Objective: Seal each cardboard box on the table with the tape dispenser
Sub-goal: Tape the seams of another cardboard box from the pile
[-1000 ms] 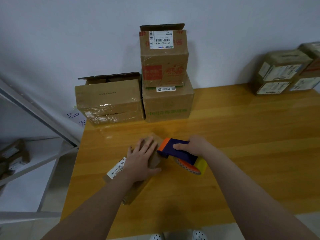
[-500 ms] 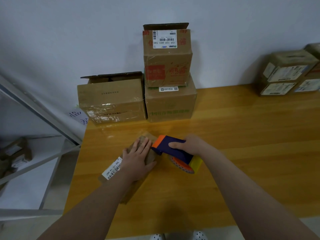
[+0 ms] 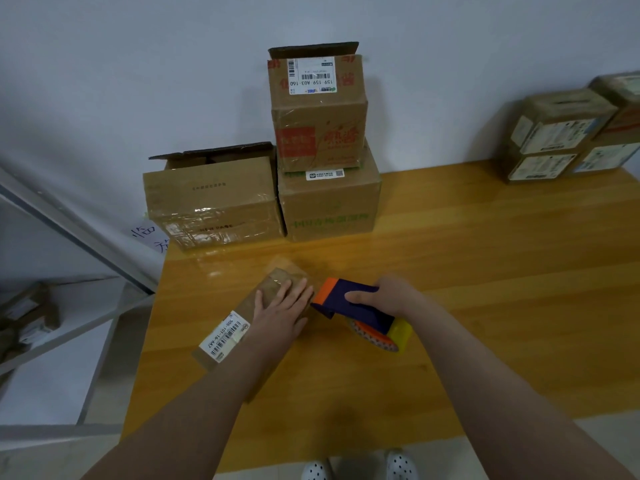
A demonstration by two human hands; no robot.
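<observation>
Where the small box (image 3: 268, 285) lies: on the near-left part of the table (image 3: 485, 271), its long axis slanting from near-left, at the barcode label (image 3: 225, 336), to far-right
Left hand (image 3: 282, 315): flat on the box's top toward the far end, fingers straight and spread, pressing down and gripping nothing
Right hand (image 3: 388, 296): fingers curled over the purple body of the tape dispenser (image 3: 363, 315), holding it firmly
Dispenser's heading: just right of the box, its orange nose (image 3: 325, 292) pointing left at the box's far-right end beside the left fingertips; the tape roll (image 3: 377, 336) trails toward near-right
Contact: the nose seems to meet the box's edge, though the fingers partly hide the spot, and whether tape is stuck down cannot be told
Relation that counts: the dispenser lies across the box's long axis, not along it; by my judgement the right hand must swing the nose into line and draw toward near-left, a path the left palm now covers, so that hand must shift
Other boxes: the open-flapped box (image 3: 211, 195) and the stacked pair (image 3: 322, 150) against the wall, with more at far right (image 3: 554, 136), all well apart from both hands
</observation>
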